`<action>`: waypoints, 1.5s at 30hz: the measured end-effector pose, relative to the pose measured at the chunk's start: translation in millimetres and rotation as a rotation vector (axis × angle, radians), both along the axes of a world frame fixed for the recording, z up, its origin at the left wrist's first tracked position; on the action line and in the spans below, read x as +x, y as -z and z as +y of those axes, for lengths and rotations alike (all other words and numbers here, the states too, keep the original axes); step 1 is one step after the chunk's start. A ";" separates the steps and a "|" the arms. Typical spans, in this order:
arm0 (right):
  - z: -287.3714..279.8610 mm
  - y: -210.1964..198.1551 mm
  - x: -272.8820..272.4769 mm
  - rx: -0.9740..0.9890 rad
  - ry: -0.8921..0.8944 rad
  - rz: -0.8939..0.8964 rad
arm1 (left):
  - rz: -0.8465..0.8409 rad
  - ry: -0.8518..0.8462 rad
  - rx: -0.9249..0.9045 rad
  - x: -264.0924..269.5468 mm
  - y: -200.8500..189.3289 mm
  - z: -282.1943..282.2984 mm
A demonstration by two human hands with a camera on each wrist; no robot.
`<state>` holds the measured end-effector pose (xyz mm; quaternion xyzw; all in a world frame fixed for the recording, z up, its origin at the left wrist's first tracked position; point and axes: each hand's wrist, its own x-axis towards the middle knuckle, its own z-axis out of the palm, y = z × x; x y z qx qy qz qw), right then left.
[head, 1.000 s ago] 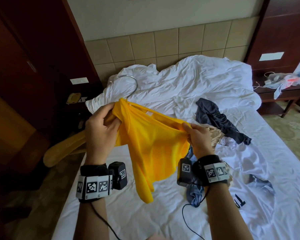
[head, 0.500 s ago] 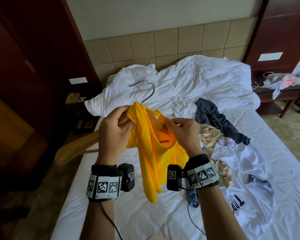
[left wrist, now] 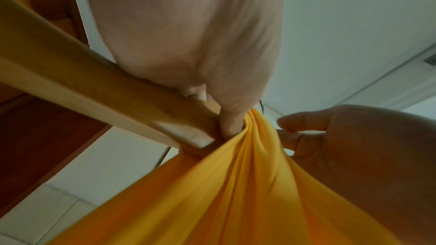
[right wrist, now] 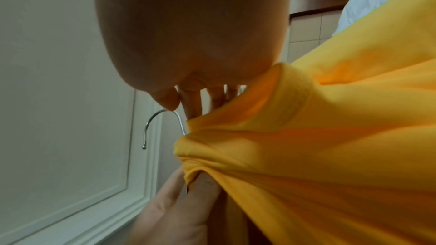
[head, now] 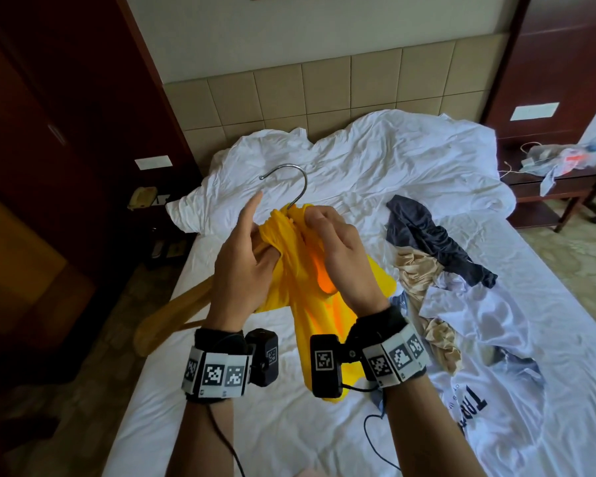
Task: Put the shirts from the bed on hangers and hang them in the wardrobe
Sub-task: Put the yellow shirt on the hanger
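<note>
Head view: hanger (head: 172, 315) slants lower-left, hook (head: 291, 180) up, in yellow shirt (head: 310, 304).

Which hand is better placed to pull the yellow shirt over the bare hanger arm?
Probably the right hand: it pinches the shirt collar at the hook, while the left hand grips the hanger there and steadies it.

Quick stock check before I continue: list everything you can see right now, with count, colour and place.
yellow shirt: 1, bunched at the hanger neck, held above bed
wooden hanger: 1, tan, metal hook, left arm bare
dark shirt: 1, navy-grey, on bed, right
beige garment: 1, beside it
white printed shirt: 1, bed's right side
bed: 1, white sheets
telephone: 1, yellowish, far left
left hand: grips hanger and shirt
right hand: pinches shirt collar
</note>
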<state>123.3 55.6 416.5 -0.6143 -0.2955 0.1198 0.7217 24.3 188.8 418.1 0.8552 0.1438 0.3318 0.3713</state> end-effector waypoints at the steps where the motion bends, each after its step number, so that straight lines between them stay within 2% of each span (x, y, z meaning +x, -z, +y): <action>1: -1.8 -2.5 -0.2 0.008 -0.027 0.027 | 0.011 0.017 0.006 0.5 1.2 1.7; 7: -3.4 -1.5 0.8 -0.027 -0.115 -0.018 | 0.075 0.058 0.033 4.1 4.5 2.7; 14: 3.7 7.3 1.9 -0.116 -0.050 -0.344 | 0.138 0.079 0.009 8.3 11.1 3.2; 22: -2.5 23.5 15.5 -0.209 -0.044 -0.555 | 0.224 0.075 0.042 8.5 20.7 6.8; 27: -1.6 24.4 15.1 -0.196 -0.021 -0.505 | 0.234 0.025 0.072 6.6 23.0 5.5; 32: -7.4 22.5 24.4 -0.172 -0.093 -0.378 | 0.183 -0.007 0.065 3.1 19.0 7.8; 35: -17.5 26.8 38.8 -0.144 0.016 -0.383 | 0.100 -0.012 0.023 0.2 14.4 10.2; 38: -32.9 42.3 61.1 -0.265 0.166 -0.463 | 0.027 -0.028 -0.022 -2.4 9.2 12.8; 42: -49.9 61.4 80.4 -0.582 0.202 -0.434 | -0.067 -0.017 -0.065 -1.9 3.9 11.9; 45: -52.4 61.7 78.7 -0.584 0.193 -0.457 | -0.104 0.013 -0.090 1.2 1.0 6.2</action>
